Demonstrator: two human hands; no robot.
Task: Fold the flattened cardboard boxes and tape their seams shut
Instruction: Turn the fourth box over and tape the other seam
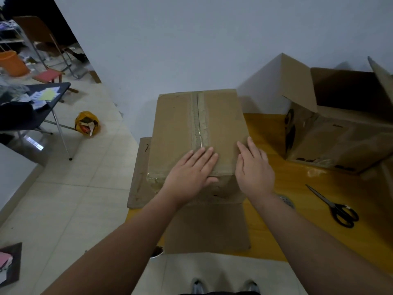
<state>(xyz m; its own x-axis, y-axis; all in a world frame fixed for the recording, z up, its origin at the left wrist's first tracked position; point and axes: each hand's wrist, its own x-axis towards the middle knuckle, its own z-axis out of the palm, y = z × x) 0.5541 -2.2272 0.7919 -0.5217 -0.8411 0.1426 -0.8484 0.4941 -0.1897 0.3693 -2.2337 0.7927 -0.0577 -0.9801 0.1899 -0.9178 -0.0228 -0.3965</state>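
Both hands, left (pixel 190 171) and right (pixel 255 169), lie with fingers (pixel 207 155) flat and extended on the box (pixel 176 124), pressing tape (pixel 201 120) onto its seam.

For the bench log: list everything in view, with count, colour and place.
taped box: one, brown, table centre
open box: one, brown, table's right rear, flaps up
flat cardboard: count unclear, brown, beside the taped box's base
scissors: one, black, table's right side
table: one, yellow, under the boxes
bag: one, yellow, floor at left
bucket: one, orange, far left
left grip: one, bare, flat on taped box's near top edge
right grip: one, bare, at that box's right top edge
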